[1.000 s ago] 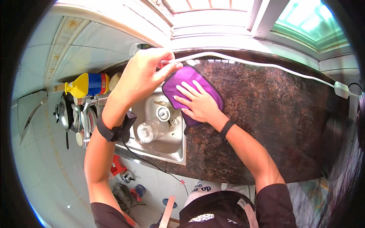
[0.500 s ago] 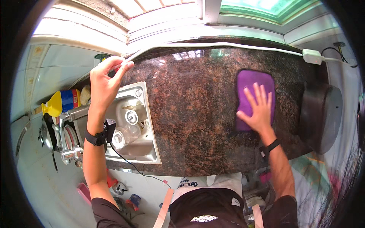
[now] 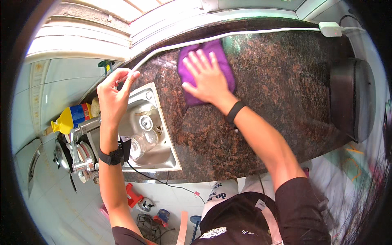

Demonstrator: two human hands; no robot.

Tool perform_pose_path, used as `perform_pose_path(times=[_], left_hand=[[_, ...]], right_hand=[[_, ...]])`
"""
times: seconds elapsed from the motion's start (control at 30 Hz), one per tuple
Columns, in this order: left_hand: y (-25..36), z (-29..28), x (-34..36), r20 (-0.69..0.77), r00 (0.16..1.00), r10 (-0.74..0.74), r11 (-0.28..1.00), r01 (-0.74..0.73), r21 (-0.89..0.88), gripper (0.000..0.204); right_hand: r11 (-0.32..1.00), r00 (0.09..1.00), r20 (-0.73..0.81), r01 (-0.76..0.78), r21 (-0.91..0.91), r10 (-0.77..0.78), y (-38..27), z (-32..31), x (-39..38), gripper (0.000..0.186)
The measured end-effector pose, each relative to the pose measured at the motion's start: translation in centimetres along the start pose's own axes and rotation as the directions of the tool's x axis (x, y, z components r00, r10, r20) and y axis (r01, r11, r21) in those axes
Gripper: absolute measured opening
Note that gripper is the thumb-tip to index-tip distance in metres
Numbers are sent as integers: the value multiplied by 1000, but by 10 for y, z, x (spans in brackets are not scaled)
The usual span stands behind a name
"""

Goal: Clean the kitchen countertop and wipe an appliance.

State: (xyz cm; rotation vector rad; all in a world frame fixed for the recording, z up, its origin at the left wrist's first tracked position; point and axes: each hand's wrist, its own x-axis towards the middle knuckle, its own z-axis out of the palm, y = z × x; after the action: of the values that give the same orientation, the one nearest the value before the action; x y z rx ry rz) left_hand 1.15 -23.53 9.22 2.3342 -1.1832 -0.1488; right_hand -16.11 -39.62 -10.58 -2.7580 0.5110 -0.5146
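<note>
Under my right hand (image 3: 207, 79) lies a purple cloth (image 3: 224, 65), pressed flat on the dark speckled stone counter (image 3: 269, 102). The fingers of that hand are spread over it. My left hand (image 3: 116, 92) is closed in a pinch on a white power cord (image 3: 196, 42), holding its end part up above the counter's back left corner, beyond the sink. From there the cord runs along the counter's back to a white socket block (image 3: 330, 29) at the far right.
A steel sink (image 3: 173, 159) with clear jars (image 3: 139, 147) inside sits at the left, its faucet (image 3: 83, 163) beside it. Left of it stands a yellow and blue bottle (image 3: 73, 116). A black rounded appliance (image 3: 353, 100) occupies the counter's right end. Window frames rise behind.
My right hand has slid the purple cloth left and away from me, close to the cord. My left hand keeps its pinch on the cord. The view has shifted slightly.
</note>
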Motion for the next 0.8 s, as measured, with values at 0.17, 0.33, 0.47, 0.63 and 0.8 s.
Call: perform_pose_path(times=[0.17,0.33,0.47,0.63,0.8], left_hand=[[9,2,-4,34,999,-21,1000,20,15,28],[3,13,-3,22,997,-68,997,67,45,32],[-2,31,1,52,997,-49,996,45,78,32],[3,55,10,97,991,-90,987,75,142,32],[-21,108,14,38,999,15,996,-18,83,36]], right_hand=[[974,990,86,90,206,-110,-71,1,-56,78],[908,962,164,138,395,-218,-89,-35,-143,75],[896,923,296,99,433,-245,-55,-87,-229,74],[982,914,397,-140,123,80,44,-160,-291,75],[943,928,192,-291,-160,319,162,-192,-284,74]])
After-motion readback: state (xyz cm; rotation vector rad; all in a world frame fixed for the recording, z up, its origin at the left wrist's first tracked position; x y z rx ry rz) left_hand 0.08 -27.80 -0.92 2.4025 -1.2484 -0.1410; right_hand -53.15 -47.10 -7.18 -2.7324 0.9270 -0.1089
